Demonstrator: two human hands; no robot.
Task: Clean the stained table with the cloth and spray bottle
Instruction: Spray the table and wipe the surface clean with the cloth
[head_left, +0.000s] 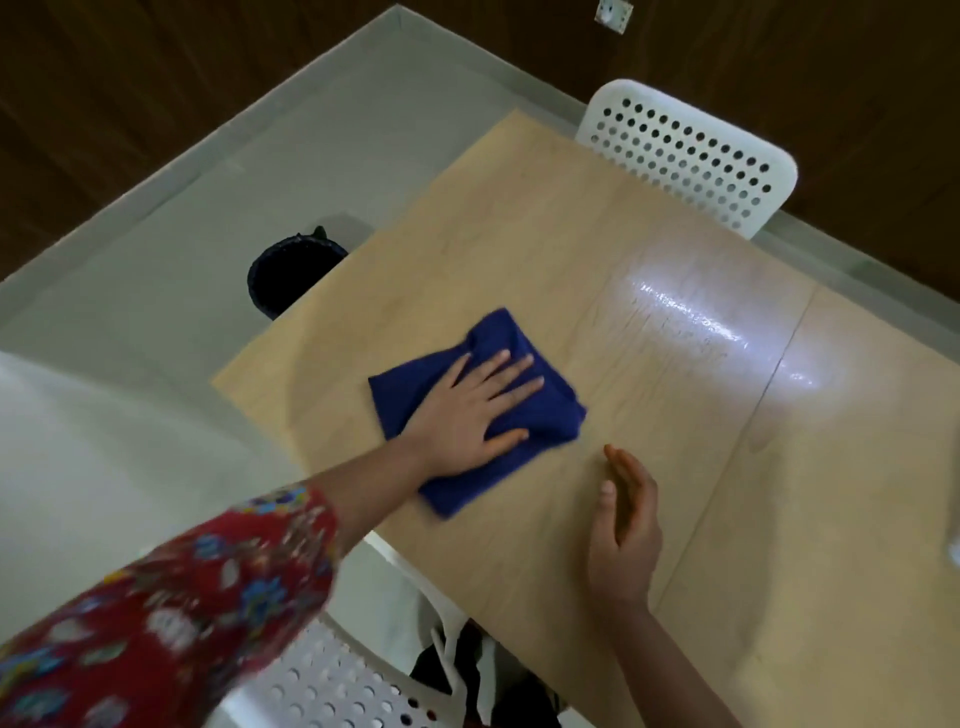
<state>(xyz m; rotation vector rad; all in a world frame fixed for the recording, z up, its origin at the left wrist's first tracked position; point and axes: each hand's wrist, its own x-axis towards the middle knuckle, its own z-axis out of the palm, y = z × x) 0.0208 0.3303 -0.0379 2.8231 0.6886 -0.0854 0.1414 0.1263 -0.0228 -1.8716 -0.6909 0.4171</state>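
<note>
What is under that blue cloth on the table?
The blue cloth lies flat on the wooden table, with the left hand pressing on top. Whatever is beneath it, stain or bare wood, is covered and cannot be seen.

At upper right, a white perforated chair (685, 156), back facing the camera. At the lower edge, a second perforated chair (322, 680), blurred and close. At left, a black waste bin (280, 275) standing on the grey floor (208, 218), partly hidden. Beyond, a dark wood-panelled wall (156, 78) with a pale strip (156, 189) along its foot and a white socket plate (614, 13) high up.
</note>
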